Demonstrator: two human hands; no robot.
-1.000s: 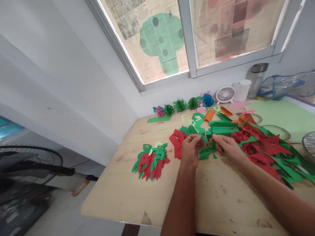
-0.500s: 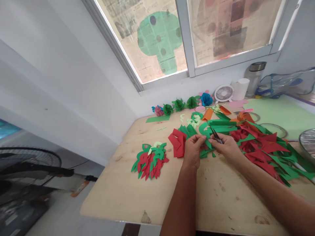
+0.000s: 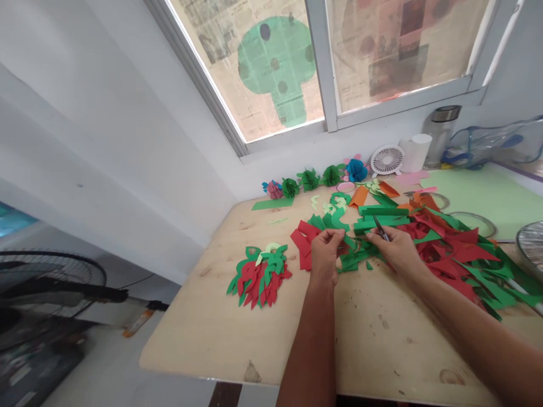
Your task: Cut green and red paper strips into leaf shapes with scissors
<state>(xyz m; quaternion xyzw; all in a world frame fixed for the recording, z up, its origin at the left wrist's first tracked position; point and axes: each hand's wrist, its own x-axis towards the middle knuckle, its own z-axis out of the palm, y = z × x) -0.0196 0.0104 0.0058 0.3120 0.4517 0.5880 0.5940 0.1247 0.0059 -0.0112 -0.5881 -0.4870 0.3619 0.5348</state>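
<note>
My left hand [image 3: 326, 254] pinches a curved green paper cutout [image 3: 338, 218] between thumb and fingers, above the paper heap. To its right, my right hand [image 3: 396, 249] is closed around a small pair of scissors [image 3: 380, 228], whose dark blades point up and away; the handles are hidden by the fingers. Folded red paper pieces [image 3: 302, 246] lie just left of my left hand. Green paper strips [image 3: 382, 213] are stacked beyond the scissors. A pile of cut red and green paper leaves [image 3: 258, 277] rests farther left on the wooden table [image 3: 203, 333].
Red and green scraps [image 3: 456, 254] are heaped right of my right hand. Paper flowers [image 3: 309, 180] line the wall beside a small white fan [image 3: 387, 160] and a glass bottle [image 3: 441, 135]. A black floor fan [image 3: 51, 288] stands left of the table's edge.
My hands have drawn apart. The left has shifted slightly left with the curved green cutout, and the scissors have moved right, away from the paper.
</note>
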